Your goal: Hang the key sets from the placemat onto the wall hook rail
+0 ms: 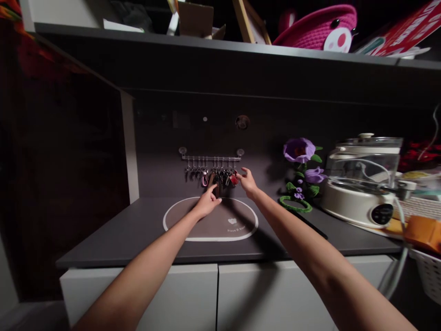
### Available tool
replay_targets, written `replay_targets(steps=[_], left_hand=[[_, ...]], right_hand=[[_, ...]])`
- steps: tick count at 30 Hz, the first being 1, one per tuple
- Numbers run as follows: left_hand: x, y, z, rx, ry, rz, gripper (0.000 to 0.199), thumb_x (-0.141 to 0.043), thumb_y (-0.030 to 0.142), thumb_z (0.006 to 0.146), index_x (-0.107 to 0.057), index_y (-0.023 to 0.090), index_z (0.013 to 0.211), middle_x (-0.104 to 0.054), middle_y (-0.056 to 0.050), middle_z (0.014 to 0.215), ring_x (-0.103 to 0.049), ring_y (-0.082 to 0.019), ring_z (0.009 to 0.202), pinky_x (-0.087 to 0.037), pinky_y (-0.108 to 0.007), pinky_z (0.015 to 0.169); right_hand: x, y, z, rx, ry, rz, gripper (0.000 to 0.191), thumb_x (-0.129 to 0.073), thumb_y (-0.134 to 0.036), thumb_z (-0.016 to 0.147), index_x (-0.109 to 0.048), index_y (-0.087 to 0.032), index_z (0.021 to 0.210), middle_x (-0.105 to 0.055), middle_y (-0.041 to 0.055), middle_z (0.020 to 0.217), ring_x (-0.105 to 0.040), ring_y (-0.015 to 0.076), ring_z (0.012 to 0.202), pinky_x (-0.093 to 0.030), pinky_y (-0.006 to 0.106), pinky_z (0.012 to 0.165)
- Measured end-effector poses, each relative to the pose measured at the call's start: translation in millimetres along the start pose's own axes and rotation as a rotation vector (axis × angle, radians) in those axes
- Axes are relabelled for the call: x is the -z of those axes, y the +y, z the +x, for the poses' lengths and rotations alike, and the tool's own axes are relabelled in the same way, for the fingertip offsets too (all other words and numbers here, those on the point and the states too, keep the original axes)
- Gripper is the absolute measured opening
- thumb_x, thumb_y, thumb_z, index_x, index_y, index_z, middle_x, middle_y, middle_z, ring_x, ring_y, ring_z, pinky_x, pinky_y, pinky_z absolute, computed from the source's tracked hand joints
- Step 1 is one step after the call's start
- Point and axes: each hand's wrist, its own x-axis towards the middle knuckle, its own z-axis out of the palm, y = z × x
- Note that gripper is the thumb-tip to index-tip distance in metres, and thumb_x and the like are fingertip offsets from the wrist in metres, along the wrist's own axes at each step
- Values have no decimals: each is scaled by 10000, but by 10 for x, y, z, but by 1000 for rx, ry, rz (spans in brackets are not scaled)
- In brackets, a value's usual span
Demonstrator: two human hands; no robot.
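Observation:
A clear rack [211, 158] with a row of hooks is fixed to the dark back panel, and several keys and key rings hang from it. My left hand [208, 202] is just below the row, thumb and fingers apart, its fingertips by a brown strap-like piece [211, 179]. At the right end of the row, my right hand [248, 183] has its fingers apart, their tips beside a red key fob [234, 179]. Whether they touch it I cannot tell. A pink loop [205, 179] hangs left of the brown piece.
A grey oval mat [193, 220] with a white border lies on the dark counter [113, 230]. Right of it stand purple knitted flowers [299, 151] and a white appliance [358, 200] with a clear top. Overhead, a shelf [220, 43] holds a pink basket [320, 25] and boxes.

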Motion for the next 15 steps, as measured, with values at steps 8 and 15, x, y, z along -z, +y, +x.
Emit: replay_targets(steps=[8,15], left_hand=[[386,444,-359,-203,-74,10,996,-583,184,689,134,218,1380,-461,77,653,-429,-55,572,-363,-199,628],[459,349,-937,-171,-67,23,1004,-557,185,708,209,190,1356,-473,64,692,-443,-64,618,-384,-207,664]], right_hand=[[-22,-125,-899,232,-310,128,895,-604,-285,706,-36,-240,1397,-494,-59,676,-428,82,575,-413,217,661],[52,-37,-1449,291,-513,50,951,-602,-254,697,29,-209,1407,-484,-57,661,-429,92,580,-411,219,615]])
